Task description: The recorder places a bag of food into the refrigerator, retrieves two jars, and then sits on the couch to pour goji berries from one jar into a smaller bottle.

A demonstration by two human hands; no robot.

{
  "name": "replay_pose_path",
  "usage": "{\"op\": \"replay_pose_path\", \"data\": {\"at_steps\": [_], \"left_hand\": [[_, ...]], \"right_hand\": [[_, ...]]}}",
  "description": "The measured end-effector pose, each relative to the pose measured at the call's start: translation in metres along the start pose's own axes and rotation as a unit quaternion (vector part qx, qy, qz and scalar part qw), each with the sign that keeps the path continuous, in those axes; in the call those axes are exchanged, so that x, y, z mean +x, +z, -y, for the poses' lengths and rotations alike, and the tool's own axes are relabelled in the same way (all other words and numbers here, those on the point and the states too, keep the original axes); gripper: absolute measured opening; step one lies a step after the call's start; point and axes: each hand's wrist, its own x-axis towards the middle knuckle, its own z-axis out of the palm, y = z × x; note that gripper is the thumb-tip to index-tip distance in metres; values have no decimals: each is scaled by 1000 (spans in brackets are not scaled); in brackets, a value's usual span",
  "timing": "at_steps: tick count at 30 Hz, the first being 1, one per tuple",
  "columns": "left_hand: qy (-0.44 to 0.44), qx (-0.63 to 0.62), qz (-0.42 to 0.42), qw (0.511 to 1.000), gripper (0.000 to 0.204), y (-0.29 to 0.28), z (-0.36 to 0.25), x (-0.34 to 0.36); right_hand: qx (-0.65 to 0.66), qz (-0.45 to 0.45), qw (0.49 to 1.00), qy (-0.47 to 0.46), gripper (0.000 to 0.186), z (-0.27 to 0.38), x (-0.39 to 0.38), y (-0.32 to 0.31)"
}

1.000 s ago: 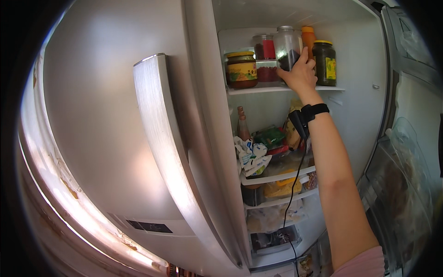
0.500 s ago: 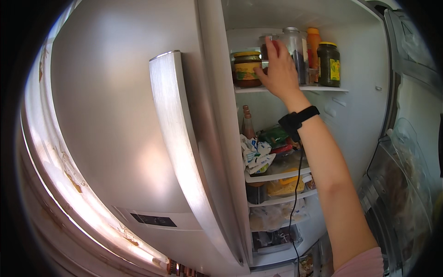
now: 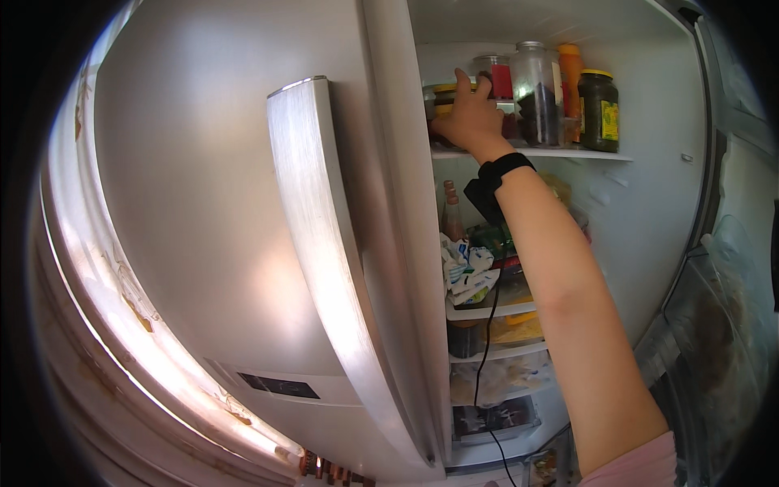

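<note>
My right hand reaches up to the top shelf of an open fridge, in front of a jar with a yellow-rimmed lid. Most of that jar is hidden behind the hand. The thumb points left across the jar's front, while the other fingers stand up and apart by its lid. Just behind the fingers sits a clear container with red on its side. A tall clear jar with dark contents stands to the right of the hand. My left hand is out of view.
Right of the tall jar are an orange bottle and a dark jar with a yellow lid. Lower shelves hold a crumpled white package and bags. A black cable hangs from my wrist strap. The closed left door stands beside.
My right hand has moved left along the top shelf, from beside the yellow-lidded jar to in front of it. The whole view has shifted slightly. The jar shows no clear movement on its shelf.
</note>
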Motion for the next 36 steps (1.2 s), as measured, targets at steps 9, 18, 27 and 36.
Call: {"op": "replay_pose_path", "data": {"at_steps": [9,18,27,36], "left_hand": [[-1,6,7,1000,61,-1,1,12],[-11,10,-8,1000,59,-1,5,13],[-12,7,-45,999,58,1,15,2],[-4,26,-42,999,58,2,16,5]], "right_hand": [[-44,-40,998,0,92,-23,4,1],[-208,-62,944,-248,40,4,44,19],[-228,154,943,-185,27,19,79,23],[-156,77,975,-136,34,26,71,12]]}}
